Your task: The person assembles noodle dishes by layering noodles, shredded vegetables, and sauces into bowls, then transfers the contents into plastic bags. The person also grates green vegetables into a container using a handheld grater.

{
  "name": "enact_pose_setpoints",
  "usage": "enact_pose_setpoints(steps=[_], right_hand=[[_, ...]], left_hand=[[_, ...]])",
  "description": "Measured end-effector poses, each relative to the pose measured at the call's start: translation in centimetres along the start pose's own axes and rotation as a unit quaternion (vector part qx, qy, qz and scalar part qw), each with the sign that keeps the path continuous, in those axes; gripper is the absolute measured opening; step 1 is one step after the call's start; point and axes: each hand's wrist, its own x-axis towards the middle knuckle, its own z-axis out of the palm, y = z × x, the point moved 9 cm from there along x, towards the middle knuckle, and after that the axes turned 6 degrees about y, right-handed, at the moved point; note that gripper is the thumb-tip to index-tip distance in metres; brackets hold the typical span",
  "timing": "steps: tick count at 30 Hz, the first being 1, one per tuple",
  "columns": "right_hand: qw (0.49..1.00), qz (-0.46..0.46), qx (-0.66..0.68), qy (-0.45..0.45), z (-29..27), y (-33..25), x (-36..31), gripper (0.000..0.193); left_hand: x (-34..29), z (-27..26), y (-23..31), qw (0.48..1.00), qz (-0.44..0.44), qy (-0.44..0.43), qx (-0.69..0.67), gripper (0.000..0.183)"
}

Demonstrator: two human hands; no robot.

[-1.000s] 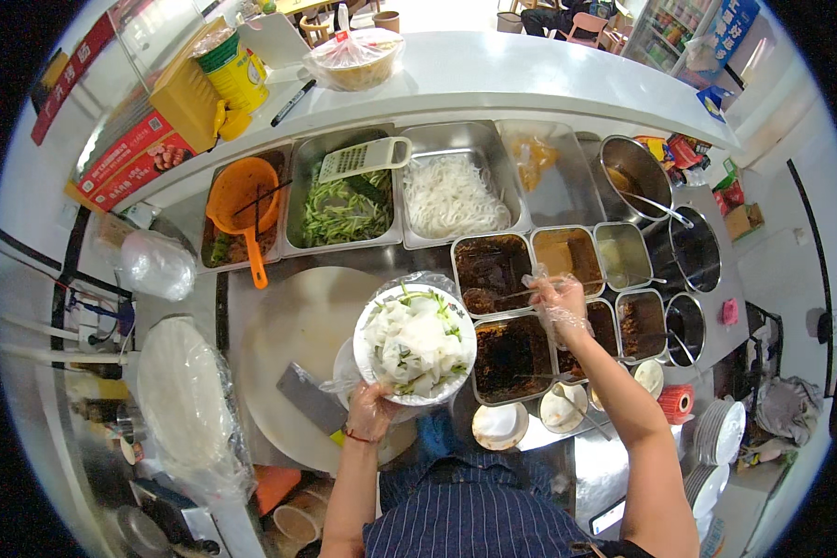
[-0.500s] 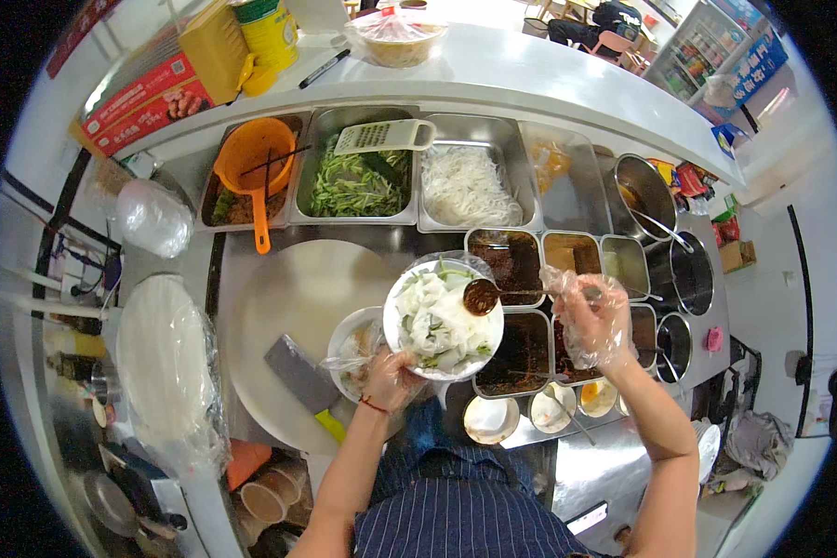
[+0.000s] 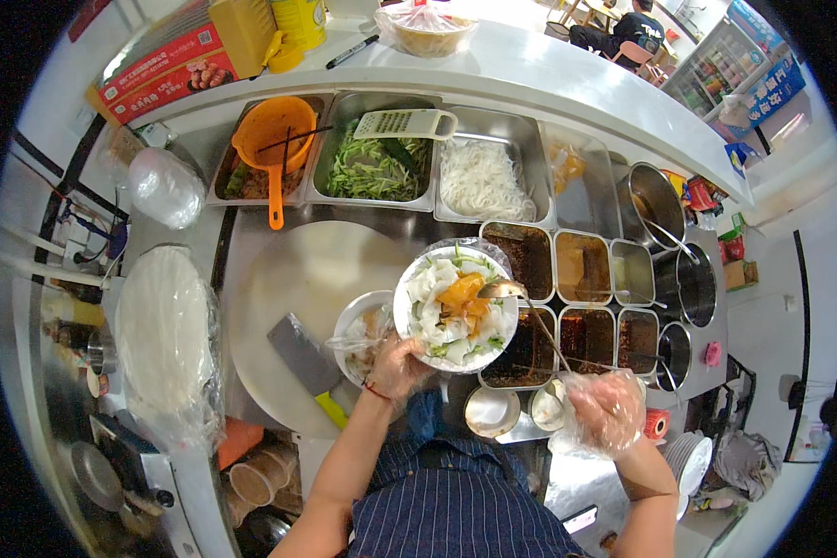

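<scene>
My left hand (image 3: 399, 368) grips the near-left rim of a white bowl (image 3: 405, 340) lined with clear plastic. Inside the bowl lie pale wide noodles (image 3: 449, 348) and green cucumber shreds, topped with an orange-brown sauce (image 3: 462, 294). My right hand (image 3: 606, 409), in a clear plastic glove, is closed round the long thin handle of a metal spoon (image 3: 503, 289). The spoon's head is over the bowl's right side, close to the sauce. A second plastic-lined bowl (image 3: 352, 327) stands just left of my left hand, partly hidden by the first.
Right of the bowl are several metal sauce tubs (image 3: 581, 265). Behind sit trays of cucumber shreds (image 3: 370, 170) and white noodles (image 3: 482, 174), with a grater (image 3: 395, 124) across the rims. A cleaver (image 3: 304, 353) rests on the round board (image 3: 270, 270). An orange strainer (image 3: 274, 139) stands back left.
Orange-brown sauce now tops the noodles in the bowl. My right hand has moved nearer to me, and the spoon that held dark sauce now tilts differently. The whole view has shifted slightly.
</scene>
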Motion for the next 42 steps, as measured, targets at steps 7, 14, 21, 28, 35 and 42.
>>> enact_pose_setpoints(steps=[7,14,21,28,35,42], right_hand=[[0.997,0.059,0.014,0.038,3.4,0.0,-2.6,0.031],[0.814,0.424,0.211,0.336,2.9,10.7,-8.0,0.017],[0.819,0.531,0.154,0.155,13.7,22.8,-13.7,0.023],[0.830,0.522,-0.140,0.141,4.1,29.2,-17.3,0.035],[0.726,0.635,0.214,0.152,10.6,32.6,-20.7,0.022],[0.923,0.384,0.002,0.039,6.6,26.9,-15.5,0.011]], left_hand=[[-0.5,0.5,0.2,1.000,0.002,0.029,0.001,0.062],[-1.1,0.8,0.7,0.999,0.018,0.017,0.023,0.066],[-1.1,2.9,0.2,0.999,0.021,0.028,0.038,0.062],[0.2,6.1,-1.2,0.998,-0.005,0.033,0.051,0.059],[3.4,8.2,-4.2,0.997,-0.050,0.018,0.049,0.059],[4.4,8.6,-4.4,0.997,-0.043,0.047,0.051,0.057]])
